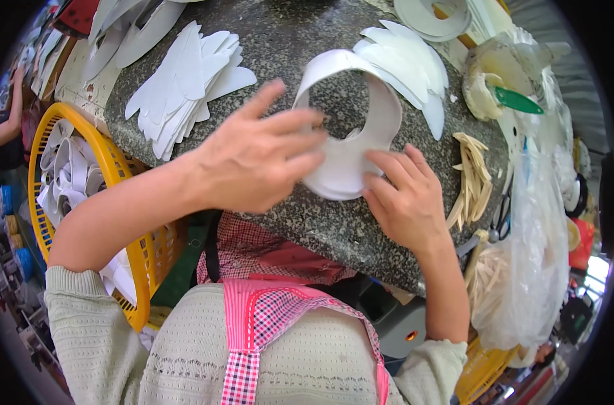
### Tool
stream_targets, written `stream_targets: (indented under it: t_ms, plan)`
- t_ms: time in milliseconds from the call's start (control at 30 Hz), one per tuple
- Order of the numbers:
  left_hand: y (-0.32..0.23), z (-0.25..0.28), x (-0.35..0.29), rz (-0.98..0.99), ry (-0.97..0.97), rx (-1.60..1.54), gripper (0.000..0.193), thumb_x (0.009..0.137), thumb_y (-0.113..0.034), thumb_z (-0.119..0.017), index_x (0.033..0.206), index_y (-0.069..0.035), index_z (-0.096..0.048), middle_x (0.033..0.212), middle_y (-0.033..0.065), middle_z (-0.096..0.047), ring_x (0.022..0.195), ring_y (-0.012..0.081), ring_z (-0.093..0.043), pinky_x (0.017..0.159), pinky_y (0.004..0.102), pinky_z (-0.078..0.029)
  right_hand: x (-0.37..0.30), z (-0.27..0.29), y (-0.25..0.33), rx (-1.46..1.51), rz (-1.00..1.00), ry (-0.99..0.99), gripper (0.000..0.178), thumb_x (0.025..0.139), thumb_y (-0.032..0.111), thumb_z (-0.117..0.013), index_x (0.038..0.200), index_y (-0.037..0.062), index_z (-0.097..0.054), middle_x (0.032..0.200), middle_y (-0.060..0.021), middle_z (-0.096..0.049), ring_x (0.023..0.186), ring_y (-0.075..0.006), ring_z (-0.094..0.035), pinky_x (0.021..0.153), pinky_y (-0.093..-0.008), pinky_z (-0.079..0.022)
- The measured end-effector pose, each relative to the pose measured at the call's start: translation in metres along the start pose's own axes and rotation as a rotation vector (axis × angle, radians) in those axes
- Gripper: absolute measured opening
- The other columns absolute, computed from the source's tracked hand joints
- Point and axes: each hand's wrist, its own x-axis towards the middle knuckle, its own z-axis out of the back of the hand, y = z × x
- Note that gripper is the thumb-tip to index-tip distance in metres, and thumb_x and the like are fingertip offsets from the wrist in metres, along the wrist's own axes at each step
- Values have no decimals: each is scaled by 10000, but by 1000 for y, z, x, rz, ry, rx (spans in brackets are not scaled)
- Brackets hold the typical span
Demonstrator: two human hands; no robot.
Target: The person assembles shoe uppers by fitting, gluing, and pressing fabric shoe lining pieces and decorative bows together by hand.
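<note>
A white looped piece that looks like a shoe upper (341,172) lies on the dark speckled worktop (280,37), its curved band standing up at the far side. On its near right edge my right hand (405,192) is closed, thumb and fingertips gripping the rim. My left hand (260,158), slightly blurred, hovers at the loop's left side with fingers spread and thumb raised. Whether its fingertips touch the band I cannot tell. Flat white cut pieces (185,84) lie in a stack to the left, and another fan of white pieces (412,71) sits beyond the loop to the right.
A yellow basket (141,270) of white looped pieces stands at my left. To the right are a glue-smeared tub (479,81) with a green-handled tool (518,100), pale curved strips (470,179), scissors (501,219) and a clear plastic bag (533,250). A person's arm (10,111) shows far left.
</note>
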Motion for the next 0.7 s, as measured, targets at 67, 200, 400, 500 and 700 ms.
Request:
stream_targets:
  t_ms: [67,200,400,500,700]
  plan:
    - [-1,-11,-6,45,18,24,344,663,-161,-642,988,-66,-584,1118,71,-583,1141,213,-482,1009,525,-246,9,-13,20,155,-38,-200,485,631,140,-715,1061,-21,-561,1170,-162,-506,1122,-322,-474,955,-421,-368]
    - [3,-24,-14,65,26,28,396,655,-127,-617,1043,-60,-577,1157,70,-563,1157,210,-470,1017,496,-232,22,-45,41,234,-139,-167,733,666,284,-709,1271,-1,-408,1331,-176,-381,1255,-321,-349,999,-456,-311]
    - [36,-28,-22,-2,1,211,412,775,-93,-485,1182,-89,-546,1235,22,-545,1178,114,-459,827,301,-355,18,-45,38,-29,-134,125,997,649,573,-605,1396,39,-216,1463,-119,-200,1365,-237,-154,1060,-475,-175]
    - [47,-28,-26,0,30,109,420,767,-87,-505,1182,-125,-553,1232,-4,-552,1169,104,-468,780,278,-373,19,-39,34,-28,-68,205,1000,646,586,-594,1399,47,-215,1463,-94,-213,1360,-227,-174,1058,-471,-181]
    - [62,-32,-32,-42,47,56,436,749,-57,-524,1177,-132,-556,1233,-37,-553,1156,88,-467,692,256,-386,-2,-29,35,39,-30,289,965,652,591,-572,1394,70,-244,1458,-83,-232,1345,-227,-216,1048,-471,-218]
